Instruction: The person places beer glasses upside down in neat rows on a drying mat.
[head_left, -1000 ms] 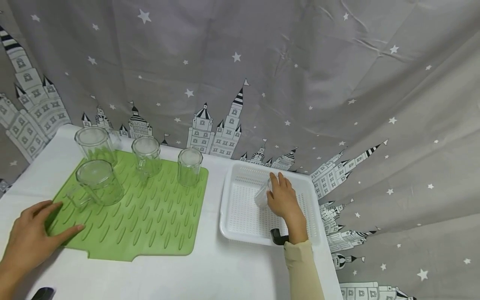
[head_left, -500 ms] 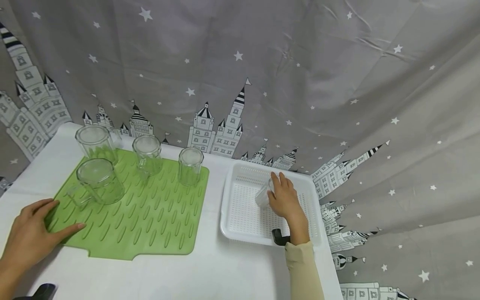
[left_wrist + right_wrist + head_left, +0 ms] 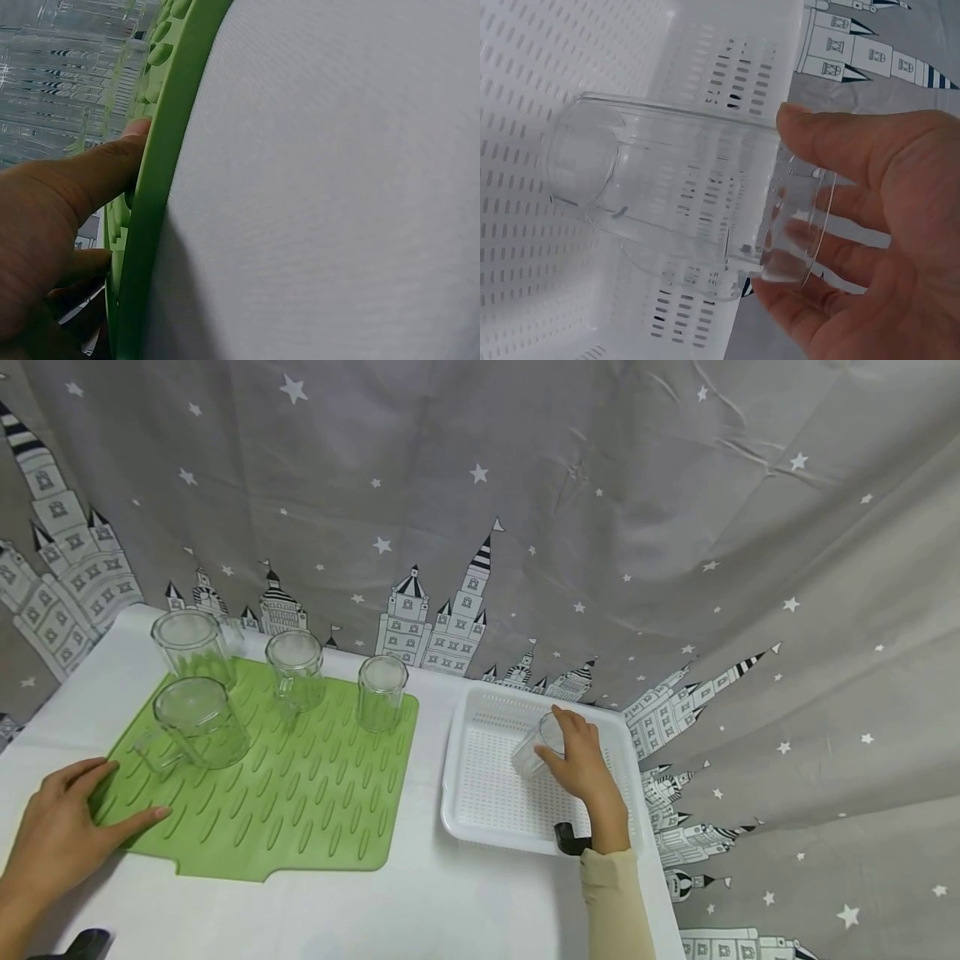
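Note:
In the head view a clear glass mug (image 3: 529, 760) stands inside a white perforated plastic basket (image 3: 480, 835). My right hand (image 3: 588, 768) holds the mug near its top, the thumb on one side and the fingers curled around the other. The right wrist view shows the thumb (image 3: 799, 124) against the glass and fingers behind it. My left hand (image 3: 67, 831) rests with spread fingers at the near left corner of a green ribbed drying mat (image 3: 315, 810). In the left wrist view its thumb (image 3: 112, 161) lies on the mat's edge.
Several glass mugs and glasses stand on the mat, including a large mug (image 3: 201, 727) close to my left hand and a smaller glass (image 3: 381, 697) at the far right corner. A white cloth (image 3: 420, 902) covers the table. Behind hangs a grey curtain (image 3: 525, 460) with castle prints.
My right hand has shifted a little to the right, uncovering more of the mug's rim. The mug has barely moved. My left hand stays on the mat corner.

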The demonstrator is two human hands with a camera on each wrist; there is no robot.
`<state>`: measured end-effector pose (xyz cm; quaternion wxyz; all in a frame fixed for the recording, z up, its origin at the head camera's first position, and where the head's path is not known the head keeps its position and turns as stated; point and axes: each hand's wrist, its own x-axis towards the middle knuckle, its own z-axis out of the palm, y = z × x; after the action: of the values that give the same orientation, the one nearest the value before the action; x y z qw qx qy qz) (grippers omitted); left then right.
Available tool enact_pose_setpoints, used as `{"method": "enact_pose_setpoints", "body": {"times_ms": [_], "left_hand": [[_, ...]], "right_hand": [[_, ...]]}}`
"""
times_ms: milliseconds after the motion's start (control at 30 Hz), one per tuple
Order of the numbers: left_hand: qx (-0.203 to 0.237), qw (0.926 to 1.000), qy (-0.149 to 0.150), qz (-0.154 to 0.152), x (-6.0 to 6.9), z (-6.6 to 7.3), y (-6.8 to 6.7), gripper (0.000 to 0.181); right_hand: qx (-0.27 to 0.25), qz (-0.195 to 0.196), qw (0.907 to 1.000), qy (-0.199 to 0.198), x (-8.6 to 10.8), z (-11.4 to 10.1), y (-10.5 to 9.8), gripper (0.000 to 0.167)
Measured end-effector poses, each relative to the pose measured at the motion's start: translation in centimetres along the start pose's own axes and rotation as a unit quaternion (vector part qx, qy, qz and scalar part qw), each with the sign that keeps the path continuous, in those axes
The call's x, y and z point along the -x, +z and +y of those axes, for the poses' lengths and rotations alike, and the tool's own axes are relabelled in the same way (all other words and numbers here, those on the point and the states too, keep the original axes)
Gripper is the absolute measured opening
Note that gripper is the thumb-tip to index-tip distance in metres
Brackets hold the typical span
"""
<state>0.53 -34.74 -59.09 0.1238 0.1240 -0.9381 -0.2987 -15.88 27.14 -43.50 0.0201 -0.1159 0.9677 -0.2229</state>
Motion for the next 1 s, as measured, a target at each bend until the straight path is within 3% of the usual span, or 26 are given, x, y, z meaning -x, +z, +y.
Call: {"method": "enact_pose_setpoints", "body": {"times_ms": [333, 700, 1000], "left_hand": [[-0.011, 0.9998, -0.014, -0.012, 0.1, -0.1, 0.2, 0.112], [0.004, 1.0, 0.0, 0.0, -0.1, -0.7, 0.5, 0.112], [0.0, 0.9999, -0.01, -0.004, 0.0, -0.6, 0.4, 0.111]], "right_hand": [[0.003, 0.041, 0.9985, -0.037, 0.2, 0.3, -1.0, 0.074], [0.013, 0.07, 0.9966, -0.043, 0.3, -0.7, -3.6, 0.072], [0.018, 0.104, 0.9933, -0.047, 0.6, -1.0, -5.5, 0.072]]}}
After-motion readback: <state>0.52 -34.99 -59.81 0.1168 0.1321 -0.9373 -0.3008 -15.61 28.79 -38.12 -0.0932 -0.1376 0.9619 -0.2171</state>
